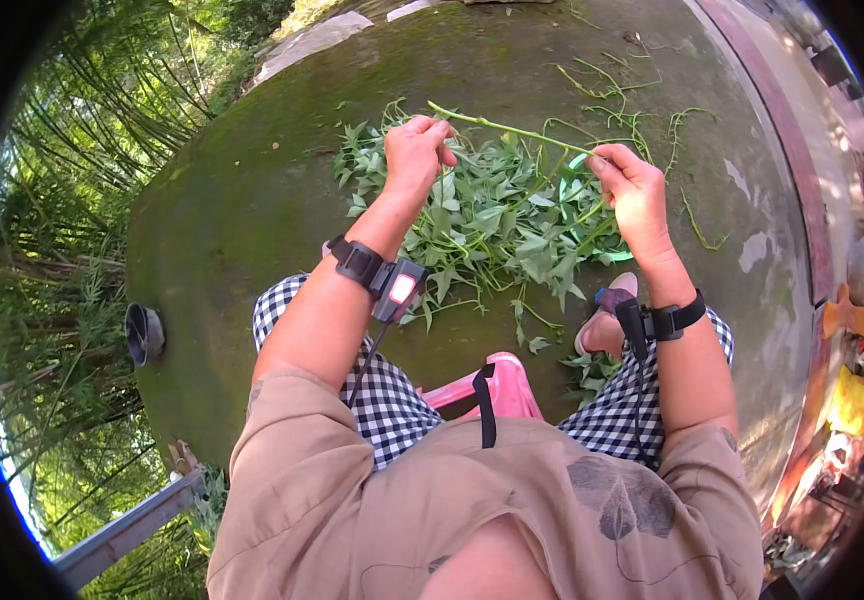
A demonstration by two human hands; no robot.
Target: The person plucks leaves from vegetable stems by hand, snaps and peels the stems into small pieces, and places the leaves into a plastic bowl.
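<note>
Fingers (607,160) of the right hand (637,200) pinch a green stem (517,130) stretched above the leaf pile (492,215). The left hand (414,158), over the pile's left part, has curled fingers beside the stem's other end; whether they grip it, I cannot tell. A pink seat (514,385) stands nearer than the pile. Leaves partly cover a green rim (566,185) at its right; beyond, to the far right, lie thin stalks (632,122).

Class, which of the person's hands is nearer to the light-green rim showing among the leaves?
Right. The right hand appears over the light-green rim, at its right side; the left hand is off to its left, beyond leaves.
</note>
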